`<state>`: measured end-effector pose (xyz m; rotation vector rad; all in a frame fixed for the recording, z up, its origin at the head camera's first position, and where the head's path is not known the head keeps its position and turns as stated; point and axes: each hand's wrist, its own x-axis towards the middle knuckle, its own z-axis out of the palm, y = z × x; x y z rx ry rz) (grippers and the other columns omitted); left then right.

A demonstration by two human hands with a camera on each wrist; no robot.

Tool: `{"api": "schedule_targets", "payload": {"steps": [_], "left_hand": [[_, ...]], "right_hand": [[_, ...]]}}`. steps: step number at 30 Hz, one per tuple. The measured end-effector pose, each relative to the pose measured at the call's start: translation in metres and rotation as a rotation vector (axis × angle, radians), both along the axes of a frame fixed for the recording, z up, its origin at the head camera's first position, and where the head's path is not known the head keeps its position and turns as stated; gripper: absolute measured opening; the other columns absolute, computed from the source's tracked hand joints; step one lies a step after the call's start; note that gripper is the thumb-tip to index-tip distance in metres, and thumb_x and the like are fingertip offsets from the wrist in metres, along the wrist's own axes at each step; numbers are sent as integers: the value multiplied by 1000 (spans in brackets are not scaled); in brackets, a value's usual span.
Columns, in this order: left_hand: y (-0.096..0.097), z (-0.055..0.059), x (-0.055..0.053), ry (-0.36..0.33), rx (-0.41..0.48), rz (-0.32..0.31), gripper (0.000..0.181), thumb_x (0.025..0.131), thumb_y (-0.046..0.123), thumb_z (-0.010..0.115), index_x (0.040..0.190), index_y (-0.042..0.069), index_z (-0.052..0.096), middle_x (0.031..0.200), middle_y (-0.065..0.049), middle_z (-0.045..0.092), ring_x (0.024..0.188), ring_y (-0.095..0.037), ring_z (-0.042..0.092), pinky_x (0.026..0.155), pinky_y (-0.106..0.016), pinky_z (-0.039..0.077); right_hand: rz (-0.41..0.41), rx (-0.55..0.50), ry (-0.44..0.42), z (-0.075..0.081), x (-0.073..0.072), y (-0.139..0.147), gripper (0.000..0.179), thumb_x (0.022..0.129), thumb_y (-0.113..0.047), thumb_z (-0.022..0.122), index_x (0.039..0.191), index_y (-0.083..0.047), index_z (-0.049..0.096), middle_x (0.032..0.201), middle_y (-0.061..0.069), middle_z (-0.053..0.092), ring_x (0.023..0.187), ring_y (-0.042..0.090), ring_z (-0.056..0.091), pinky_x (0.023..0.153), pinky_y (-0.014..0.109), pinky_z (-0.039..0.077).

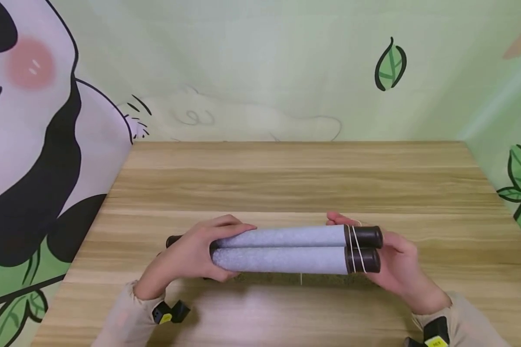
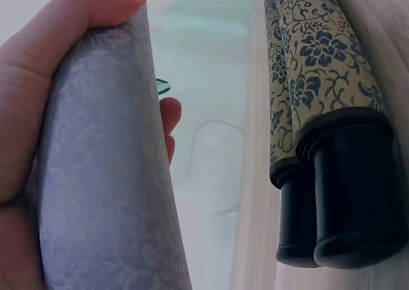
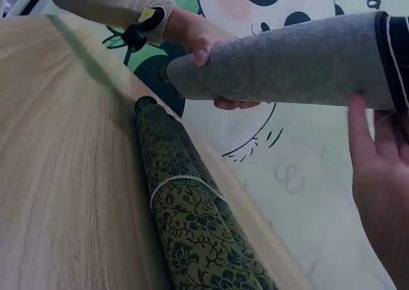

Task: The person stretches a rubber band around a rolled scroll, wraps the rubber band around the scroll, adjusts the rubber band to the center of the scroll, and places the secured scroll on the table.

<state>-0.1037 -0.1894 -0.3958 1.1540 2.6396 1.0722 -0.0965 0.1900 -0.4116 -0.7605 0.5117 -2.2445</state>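
A pair of pale blue-grey scrolls [image 1: 282, 248] with black end knobs lies side by side, raised off the table. My left hand [image 1: 199, 246] grips them near their left ends, thumb on the near side and fingers over the far side. Thin white elastic bands [image 1: 358, 248] circle the right ends beside the knobs. There my right hand [image 1: 401, 265] holds the scrolls from behind and beside the knobs. In the right wrist view, one straight finger [image 3: 361, 127] touches the grey surface; other fingers are partly hidden behind the scrolls.
Below the raised pair, patterned scrolls [image 3: 198, 220] with a dark floral print lie on the wooden table [image 1: 304, 178], a white band around them. Their black knobs [image 2: 358, 200] show in the left wrist view. A printed panda backdrop [image 1: 252, 62] stands behind the table.
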Motion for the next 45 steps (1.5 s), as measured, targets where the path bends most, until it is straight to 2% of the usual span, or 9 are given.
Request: {"api": "schedule_targets", "payload": {"steps": [3, 6, 17, 23, 28, 34, 37, 41, 45], "left_hand": [[0, -1, 0, 32, -26, -22, 80, 62, 25, 87, 137, 30, 58, 124, 11, 61, 101, -4, 60, 83, -22, 54], [1, -1, 1, 60, -60, -34, 80, 62, 26, 87, 137, 30, 58, 124, 12, 61, 98, -2, 60, 81, -21, 53], [6, 0, 2, 88, -168, -42, 82, 62, 26, 85, 139, 30, 56, 123, 11, 61, 96, -4, 58, 81, -22, 52], [2, 5, 1, 96, -223, 2, 83, 62, 27, 85, 139, 30, 56, 125, 12, 60, 96, -4, 58, 80, -25, 53], [2, 5, 0, 121, -242, -8, 81, 60, 26, 85, 137, 30, 58, 122, 12, 61, 95, -5, 59, 80, -25, 53], [0, 5, 0, 119, -277, 17, 82, 59, 27, 85, 137, 29, 58, 122, 12, 61, 95, -5, 59, 80, -25, 53], [-1, 6, 0, 125, -289, 21, 83, 58, 28, 85, 136, 29, 58, 122, 12, 60, 94, -5, 59, 79, -25, 53], [0, 6, -1, 141, -314, 22, 82, 59, 29, 84, 136, 27, 58, 122, 10, 61, 93, -5, 60, 78, -26, 54], [3, 6, 1, 161, -348, 32, 85, 59, 29, 85, 139, 25, 56, 124, 5, 61, 99, -11, 62, 84, -31, 55]], "right_hand": [[-184, 210, -31, -3, 1, 4, 59, 103, -7, 13, 126, -4, 67, 140, 4, 60, 131, 15, 53, 113, 26, 40], [-314, 419, -3, -6, 0, 5, 58, 101, 0, 22, 102, -15, 78, 115, -3, 72, 111, 11, 62, 102, 25, 46], [-288, 452, 71, -7, -7, 5, 42, 98, 4, 19, 74, -12, 50, 81, -7, 62, 88, 9, 60, 84, 19, 48], [-390, 631, 349, -8, -13, 10, 27, 101, 3, 30, 82, -11, 44, 85, 0, 44, 81, 16, 42, 70, 31, 36], [-487, 792, 550, -2, -15, 21, 24, 99, 7, 39, 95, -8, 57, 98, 1, 57, 92, 11, 60, 84, 26, 56], [-555, 844, 1030, 17, -10, 29, 43, 82, 19, 59, 110, -13, 69, 118, 7, 58, 110, 12, 56, 91, 21, 51], [-606, 934, 1260, 20, -6, 25, 39, 81, 7, 72, 105, -24, 71, 119, 2, 58, 110, 9, 54, 90, 19, 48], [-733, 978, 1416, 19, -3, 18, 6, 93, -20, 66, 97, -24, 70, 112, -1, 60, 102, 8, 55, 86, 16, 48], [-902, 992, 1503, 16, 0, 12, 24, 101, -33, 49, 94, -18, 67, 104, -3, 60, 94, 5, 56, 83, 13, 47]]}}
